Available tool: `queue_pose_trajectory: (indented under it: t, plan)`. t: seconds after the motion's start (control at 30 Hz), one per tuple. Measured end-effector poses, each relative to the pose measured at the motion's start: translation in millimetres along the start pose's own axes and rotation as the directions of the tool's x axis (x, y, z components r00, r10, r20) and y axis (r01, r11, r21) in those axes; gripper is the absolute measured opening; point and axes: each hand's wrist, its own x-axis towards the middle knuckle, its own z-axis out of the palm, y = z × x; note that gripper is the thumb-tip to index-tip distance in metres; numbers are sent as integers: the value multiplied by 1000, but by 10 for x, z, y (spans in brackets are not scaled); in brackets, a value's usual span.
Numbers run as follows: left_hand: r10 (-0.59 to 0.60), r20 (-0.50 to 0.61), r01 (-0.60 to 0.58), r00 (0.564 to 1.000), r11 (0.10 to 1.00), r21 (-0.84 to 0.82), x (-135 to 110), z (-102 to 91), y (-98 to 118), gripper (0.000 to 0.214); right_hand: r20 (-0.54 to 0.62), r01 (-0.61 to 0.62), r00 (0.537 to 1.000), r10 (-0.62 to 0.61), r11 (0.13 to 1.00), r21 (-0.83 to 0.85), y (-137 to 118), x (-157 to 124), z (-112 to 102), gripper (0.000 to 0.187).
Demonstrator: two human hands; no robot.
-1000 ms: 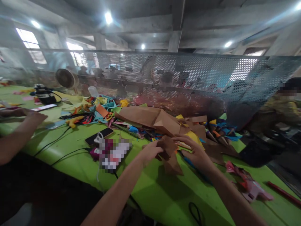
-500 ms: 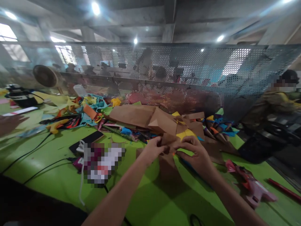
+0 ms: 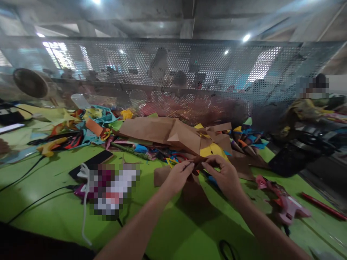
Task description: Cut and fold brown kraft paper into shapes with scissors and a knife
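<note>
Between my two hands is a small piece of brown paper (image 3: 200, 163), pinched from both sides. My left hand (image 3: 179, 176) has thumb and fingertips closed on its left edge. On the right edge, the thumb and index finger of my right hand (image 3: 222, 175) press together. Below them a brown paper strip (image 3: 193, 191) lies on the green table, partly covered by my hands. Just beyond rises a pile of large brown paper sheets (image 3: 151, 130), with a yellow sheet (image 3: 214, 151) under its right part.
A pink glue gun (image 3: 288, 206) and a red stick (image 3: 322, 206) lie to the right. Leftward are a yellow glue gun (image 3: 51, 146), a dark phone (image 3: 90, 164) and a power strip with cables (image 3: 86, 191). A perforated metal screen (image 3: 173, 72) stands behind; a person (image 3: 303, 108) is at right.
My fingers have drawn closer together on the brown paper, and its upright part has folded down. The whole view has turned slightly, shifting the things leftward.
</note>
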Motion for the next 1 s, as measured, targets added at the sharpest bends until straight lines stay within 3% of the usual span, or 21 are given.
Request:
queue_pose_trajectory:
  t: [0.1, 0.23, 0.43, 0.57, 0.73, 0.83, 1.0]
  plan:
    - [116, 25, -118, 993, 982, 144, -36, 10, 36, 34, 5, -35, 999, 35, 999, 21, 37, -9, 10, 15]
    - [237, 61, -242, 970, 891, 385, -55, 28, 9, 42, 72, -164, 986, 153, 967, 197, 75, -22, 45, 18]
    - [239, 69, -235, 969, 792, 564, -53, 52, -62, 46, 237, -357, 932, 274, 805, 473, -23, -36, 54, 23]
    - [253, 57, -232, 966, 745, 625, -56, 49, -71, 50, 184, -364, 931, 314, 803, 472, -66, -39, 26, 30]
    - [226, 109, -230, 968, 629, 743, -74, 75, -66, 55, 298, -401, 912, 283, 772, 494, -57, -25, 19, 27]
    - [245, 100, -241, 964, 661, 710, -67, 83, -74, 51, 277, -395, 917, 288, 756, 522, -28, -11, 14, 19]
    - [251, 21, -229, 968, 839, 493, -33, 36, -58, 36, 206, -371, 928, 309, 790, 487, 69, 14, -15, 17]
